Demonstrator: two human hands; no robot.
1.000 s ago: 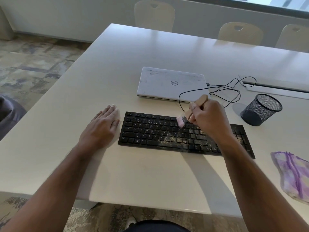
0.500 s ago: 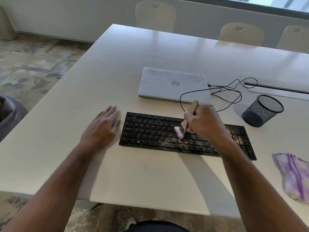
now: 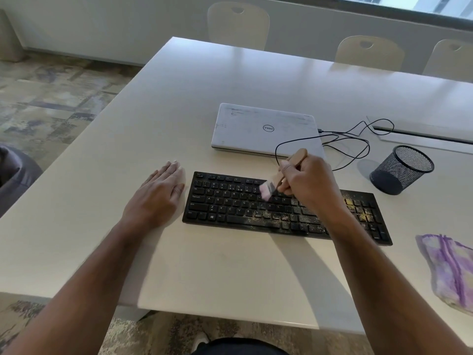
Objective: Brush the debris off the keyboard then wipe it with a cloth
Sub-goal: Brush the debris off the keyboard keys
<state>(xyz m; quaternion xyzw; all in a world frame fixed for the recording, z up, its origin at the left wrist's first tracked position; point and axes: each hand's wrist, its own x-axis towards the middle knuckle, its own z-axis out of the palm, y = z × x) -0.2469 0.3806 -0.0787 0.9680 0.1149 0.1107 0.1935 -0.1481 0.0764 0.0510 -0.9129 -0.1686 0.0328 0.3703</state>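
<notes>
A black keyboard (image 3: 230, 203) lies on the white table (image 3: 217, 272), with yellowish debris (image 3: 358, 208) scattered over its right half and lower middle keys. My right hand (image 3: 307, 183) grips a small wooden-handled brush (image 3: 294, 160) over the keyboard's middle. Its pink bristles (image 3: 266, 192) touch the upper middle keys and look blurred. My left hand (image 3: 158, 193) lies flat on the table, fingers straight, just left of the keyboard. A purple and white cloth (image 3: 450, 267) lies at the table's right side.
A closed white laptop (image 3: 263, 126) sits behind the keyboard, with a black cable (image 3: 358, 144) looping to its right. A black mesh cup (image 3: 401, 170) stands at the right. Chairs (image 3: 238, 24) line the far table edge. The near table edge is close to me.
The brush swept down toward the lower middle keys, then came back up to the upper middle rows. My left hand has stayed flat beside the keyboard.
</notes>
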